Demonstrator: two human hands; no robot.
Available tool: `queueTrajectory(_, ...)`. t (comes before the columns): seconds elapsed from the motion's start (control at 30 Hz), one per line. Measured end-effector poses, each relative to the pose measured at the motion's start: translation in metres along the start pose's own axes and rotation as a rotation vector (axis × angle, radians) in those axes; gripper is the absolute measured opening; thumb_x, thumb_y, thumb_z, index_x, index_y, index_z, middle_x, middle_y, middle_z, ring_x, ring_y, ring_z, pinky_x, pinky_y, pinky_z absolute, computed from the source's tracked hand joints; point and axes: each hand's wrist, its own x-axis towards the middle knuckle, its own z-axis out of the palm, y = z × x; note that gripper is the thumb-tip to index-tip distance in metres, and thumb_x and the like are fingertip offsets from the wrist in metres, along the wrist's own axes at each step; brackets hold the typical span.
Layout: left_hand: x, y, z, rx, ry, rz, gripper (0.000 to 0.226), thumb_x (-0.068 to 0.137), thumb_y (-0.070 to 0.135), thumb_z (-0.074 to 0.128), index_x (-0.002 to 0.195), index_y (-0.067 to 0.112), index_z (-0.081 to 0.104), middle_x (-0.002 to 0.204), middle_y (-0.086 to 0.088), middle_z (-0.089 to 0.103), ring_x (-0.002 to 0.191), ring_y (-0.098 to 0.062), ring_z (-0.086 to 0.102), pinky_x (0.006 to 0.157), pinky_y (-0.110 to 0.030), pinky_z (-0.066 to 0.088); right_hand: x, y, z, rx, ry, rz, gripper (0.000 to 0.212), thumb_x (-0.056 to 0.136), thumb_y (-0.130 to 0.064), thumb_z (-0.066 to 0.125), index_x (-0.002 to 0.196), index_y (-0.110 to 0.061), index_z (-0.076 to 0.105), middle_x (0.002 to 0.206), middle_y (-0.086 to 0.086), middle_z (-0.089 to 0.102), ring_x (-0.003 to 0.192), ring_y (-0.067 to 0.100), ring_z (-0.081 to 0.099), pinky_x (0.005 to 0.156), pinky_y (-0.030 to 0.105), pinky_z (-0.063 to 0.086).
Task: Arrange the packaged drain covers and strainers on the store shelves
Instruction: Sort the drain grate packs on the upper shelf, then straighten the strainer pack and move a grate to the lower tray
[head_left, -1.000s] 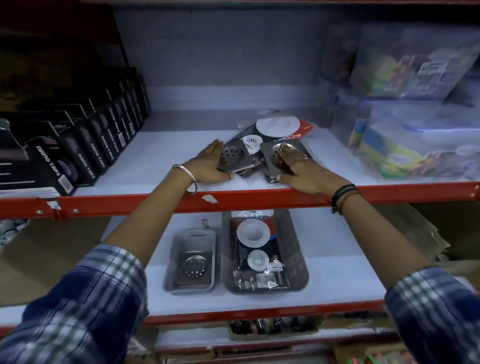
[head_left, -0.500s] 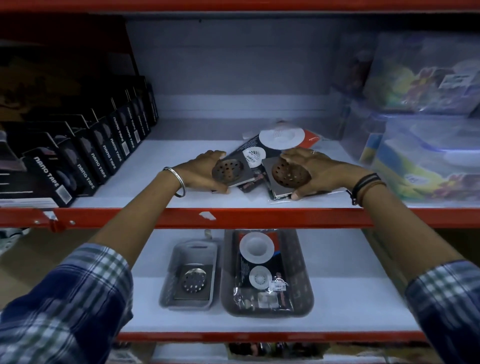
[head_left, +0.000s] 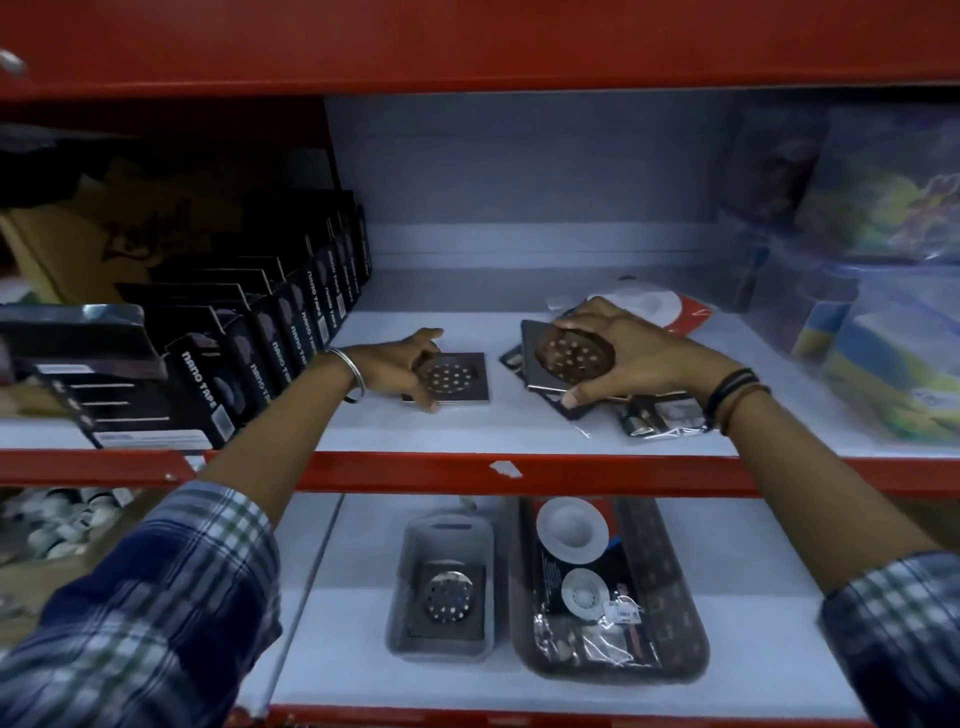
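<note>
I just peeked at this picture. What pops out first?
Two hands on the upper shelf: the left hand touches a square drain cover lying flat, and the right hand lifts another drain cover over a heap of packets. Black nano tape boxes line the left.

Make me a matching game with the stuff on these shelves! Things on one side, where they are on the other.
Things:
1. square drain cover
2. tilted drain cover
3. nano tape boxes
4. small grey basket

Places:
A. lower shelf
B. held up by the right hand
C. left end of the upper shelf
D. flat on the upper shelf, under the left hand

Pairs: 1-D, 2-B, 3-C, 4-A
</note>
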Motion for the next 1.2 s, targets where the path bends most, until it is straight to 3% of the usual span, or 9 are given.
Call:
queueTrajectory(0.13,-0.005,-0.009,-0.003,-0.180,0.019,0.034,0.119,0.061,0.044,0.074,0.149,0.028,-0.005,0.160,0.004,0.001,0.146,-0.018,0.008,0.120,-0.040,0.014,0.040,-0.038,0.022,0.019,-0.086,-0.045,0.080,0.063,-0.057,0.076,0.129,-0.023,0.047,0.120,-0.004,0.041,0.112,0.016,0.046,0.104,0.035,0.039)
queueTrajectory(0.23,-0.001,-0.013,-0.007,-0.276,0.208,-0.024,0.101,0.078,0.049,0.063,0.149,0.023,-0.004,0.157,-0.007,0.016,0.143,-0.025,0.022,0.115,-0.039,0.028,0.073,-0.060,0.042,0.020,-0.141,-0.056,0.062,0.063,-0.055,0.077,0.113,-0.025,0.056,0.113,0.000,0.043,0.107,0.017,0.048,0.095,0.031,0.043)
queueTrajectory(0.3,0.003,-0.015,-0.005,-0.222,0.240,-0.086,0.094,0.086,0.045,0.058,0.149,0.014,-0.005,0.150,-0.013,0.033,0.129,-0.028,0.043,0.092,-0.033,0.048,0.090,-0.069,0.052,-0.001,-0.187,-0.047,0.066,0.064,-0.056,0.076,0.118,-0.024,0.054,0.114,0.000,0.042,0.110,0.017,0.046,0.093,0.027,0.041)
queueTrajectory(0.4,0.003,-0.015,-0.003,-0.225,0.244,-0.110,0.095,0.085,0.027,0.065,0.148,0.007,-0.004,0.132,-0.017,0.050,0.096,-0.024,0.055,0.056,-0.024,0.048,0.105,-0.074,0.063,-0.012,-0.241,0.005,0.089,0.064,-0.058,0.075,0.136,-0.019,0.042,0.120,-0.004,0.037,0.118,0.016,0.040,0.103,0.030,0.037)
queueTrajectory(0.73,0.008,-0.012,0.001,-0.166,0.316,-0.118,0.090,0.084,0.010,0.059,0.148,0.005,-0.005,0.116,-0.022,0.062,0.098,-0.031,0.064,0.078,-0.035,0.054,0.111,-0.082,0.068,0.009,-0.305,0.069,0.095,0.069,-0.058,0.071,0.145,-0.021,0.028,0.146,-0.002,0.031,0.134,0.020,0.034,0.113,0.036,0.030)
queueTrajectory(0.83,0.002,-0.006,0.001,-0.188,0.353,-0.132,0.087,0.085,0.015,0.058,0.147,0.003,-0.002,0.127,-0.021,0.056,0.106,-0.029,0.060,0.079,-0.029,0.049,0.094,-0.084,0.061,0.026,-0.192,0.059,0.100,0.071,-0.061,0.067,0.149,-0.023,0.018,0.156,-0.002,0.019,0.142,0.021,0.022,0.117,0.039,0.024)
queueTrajectory(0.93,0.000,0.011,0.000,-0.151,0.510,-0.050,0.080,0.089,0.023,0.057,0.146,0.000,0.006,0.150,-0.021,0.028,0.136,-0.032,0.033,0.107,-0.031,0.033,0.060,-0.075,0.043,0.142,0.087,0.148,0.089,0.073,-0.060,0.066,0.145,-0.023,0.030,0.150,0.000,0.031,0.135,0.022,0.035,0.110,0.039,0.036)
queueTrajectory(1.07,0.013,0.060,0.006,-0.166,0.518,0.106,0.065,0.094,0.020,0.049,0.144,-0.001,0.015,0.151,-0.020,0.024,0.139,-0.033,0.027,0.114,-0.034,0.026,0.000,-0.034,0.024,0.130,0.544,0.683,0.062,0.083,-0.051,0.059,0.125,-0.007,0.048,0.119,0.012,0.059,0.101,0.029,0.059,0.081,0.033,0.046)
queueTrajectory(1.2,0.047,0.110,0.026,-0.151,0.353,0.058,0.059,0.093,0.027,0.048,0.139,-0.003,0.025,0.147,-0.025,0.032,0.133,-0.037,0.037,0.107,-0.037,0.035,-0.035,-0.014,0.020,0.144,0.458,0.894,0.052,0.085,-0.048,0.058,0.119,-0.008,0.051,0.123,0.019,0.060,0.101,0.033,0.057,0.083,0.035,0.041)
